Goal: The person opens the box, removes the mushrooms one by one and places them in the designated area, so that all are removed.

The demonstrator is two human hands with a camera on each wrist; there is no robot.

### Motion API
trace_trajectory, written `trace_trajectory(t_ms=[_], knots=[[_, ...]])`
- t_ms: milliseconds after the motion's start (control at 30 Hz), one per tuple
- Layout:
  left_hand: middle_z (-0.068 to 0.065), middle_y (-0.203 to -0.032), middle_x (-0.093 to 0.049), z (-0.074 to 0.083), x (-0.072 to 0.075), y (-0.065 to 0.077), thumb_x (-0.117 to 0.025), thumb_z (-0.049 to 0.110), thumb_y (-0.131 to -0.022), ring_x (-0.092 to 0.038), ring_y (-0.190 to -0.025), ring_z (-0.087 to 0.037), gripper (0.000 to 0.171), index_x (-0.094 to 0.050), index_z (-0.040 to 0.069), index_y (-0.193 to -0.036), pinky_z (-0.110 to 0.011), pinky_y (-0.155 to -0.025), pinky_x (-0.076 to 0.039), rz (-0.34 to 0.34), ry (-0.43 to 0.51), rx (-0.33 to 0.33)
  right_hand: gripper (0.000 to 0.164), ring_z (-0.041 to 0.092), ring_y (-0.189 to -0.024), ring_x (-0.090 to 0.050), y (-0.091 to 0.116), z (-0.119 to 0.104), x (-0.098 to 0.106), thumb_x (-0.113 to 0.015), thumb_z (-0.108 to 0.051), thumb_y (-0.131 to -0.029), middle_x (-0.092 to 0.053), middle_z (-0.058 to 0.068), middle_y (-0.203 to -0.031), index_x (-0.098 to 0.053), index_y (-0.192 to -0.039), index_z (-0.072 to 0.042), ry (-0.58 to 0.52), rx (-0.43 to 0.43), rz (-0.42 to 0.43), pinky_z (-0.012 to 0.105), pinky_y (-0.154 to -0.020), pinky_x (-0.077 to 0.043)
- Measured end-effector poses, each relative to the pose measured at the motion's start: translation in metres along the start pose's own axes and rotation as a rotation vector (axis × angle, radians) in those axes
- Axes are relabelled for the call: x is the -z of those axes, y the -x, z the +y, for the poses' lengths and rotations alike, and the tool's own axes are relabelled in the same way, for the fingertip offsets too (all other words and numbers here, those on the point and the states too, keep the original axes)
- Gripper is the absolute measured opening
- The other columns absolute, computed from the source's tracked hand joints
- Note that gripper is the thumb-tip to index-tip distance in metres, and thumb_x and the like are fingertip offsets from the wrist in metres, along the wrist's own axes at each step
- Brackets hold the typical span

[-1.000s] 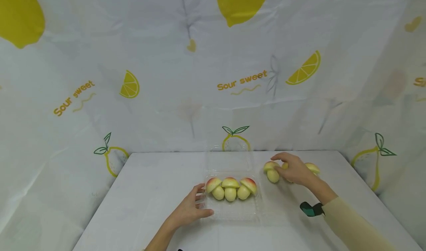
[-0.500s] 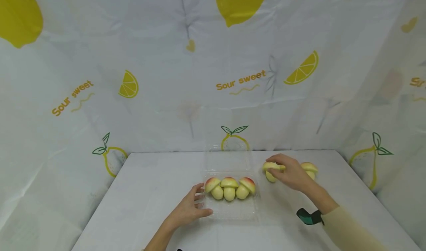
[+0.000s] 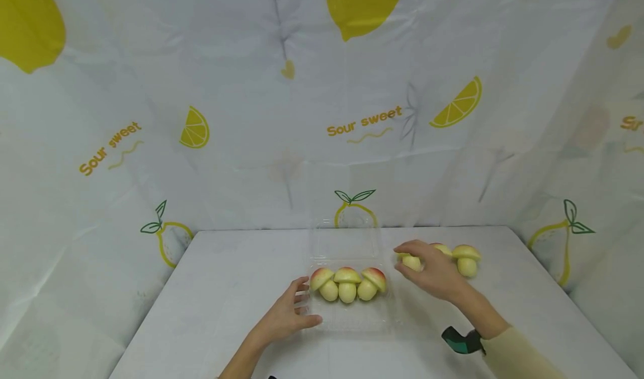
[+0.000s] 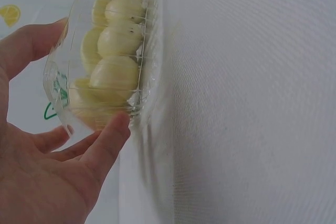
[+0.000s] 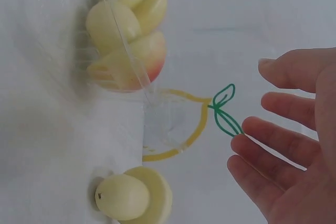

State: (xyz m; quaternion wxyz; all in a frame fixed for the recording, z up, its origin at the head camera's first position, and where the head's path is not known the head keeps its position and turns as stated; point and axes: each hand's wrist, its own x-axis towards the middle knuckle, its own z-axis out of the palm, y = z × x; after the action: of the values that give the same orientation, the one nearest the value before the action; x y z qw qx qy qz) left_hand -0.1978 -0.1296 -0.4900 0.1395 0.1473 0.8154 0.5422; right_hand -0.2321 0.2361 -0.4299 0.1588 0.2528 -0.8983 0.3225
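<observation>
My left hand [image 3: 284, 314] grips the left end of a clear plastic container [image 3: 352, 320], its thumb at the near edge and its fingers along the side. In the left wrist view, the thumb and fingertips touch the container's wall [image 4: 60, 72]. Inside stand three yellow mushroom-shaped pieces [image 3: 347, 285] in a row, two with red-tinged caps. My right hand [image 3: 435, 270] hovers right of the container with nothing in it. Close by its fingertips stands another mushroom-shaped piece [image 3: 411, 262]; the right wrist view shows that piece [image 5: 123, 196] apart from the spread fingers [image 5: 273, 166].
Behind the right hand, a red-capped piece [image 3: 441, 249] is partly hidden, and a yellow one [image 3: 467, 260] stands beside it. The container's clear lid [image 3: 344, 242] is raised at the back. A white tabletop [image 3: 221, 289] ends at a lemon-print cloth [image 3: 251, 189].
My right hand has shifted left and slightly nearer, toward the leftmost loose piece, uncovering more of those behind it. The left hand keeps its place on the container.
</observation>
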Motion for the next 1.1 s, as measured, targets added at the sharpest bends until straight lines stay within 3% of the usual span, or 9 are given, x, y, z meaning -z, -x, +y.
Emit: trace_trajectory(t_ms=[300, 800, 1100], knots=[[-0.024, -0.151, -0.038, 0.0, 0.0, -0.001, -0.084, 0.023, -0.085, -0.042, -0.137, -0.048, 0.095, -0.025, 0.002, -0.157, -0.056, -0.108, -0.046, 0.004, -0.011, -0.003, 0.029, 0.023, -0.103, -0.065, 0.003, -0.004, -0.017, -0.081, -0.009, -0.085, -0.07, 0.002, -0.11, -0.073, -0.113, -0.005, -0.011, 0.07, 0.023, 0.046, -0.087, -0.058], [-0.023, -0.15, -0.038, -0.007, 0.0, -0.005, -0.084, 0.025, -0.085, -0.042, -0.137, -0.048, 0.094, -0.026, 0.002, -0.156, -0.056, -0.109, -0.045, 0.003, 0.0, -0.002, 0.033, 0.026, -0.109, -0.063, 0.008, -0.006, -0.048, -0.081, -0.02, -0.087, -0.068, 0.001, -0.114, -0.071, -0.116, -0.008, 0.08, 0.032, -0.075, 0.048, -0.09, -0.056], [-0.025, -0.151, -0.038, -0.003, -0.001, 0.0, -0.084, 0.021, -0.084, -0.042, -0.136, -0.05, 0.095, -0.026, 0.001, -0.156, -0.057, -0.108, -0.045, 0.005, 0.001, -0.014, 0.034, 0.023, -0.107, -0.063, 0.002, -0.008, -0.059, -0.082, -0.024, -0.086, -0.068, 0.003, -0.113, -0.072, -0.114, -0.008, 0.116, 0.003, -0.12, 0.044, -0.089, -0.057]])
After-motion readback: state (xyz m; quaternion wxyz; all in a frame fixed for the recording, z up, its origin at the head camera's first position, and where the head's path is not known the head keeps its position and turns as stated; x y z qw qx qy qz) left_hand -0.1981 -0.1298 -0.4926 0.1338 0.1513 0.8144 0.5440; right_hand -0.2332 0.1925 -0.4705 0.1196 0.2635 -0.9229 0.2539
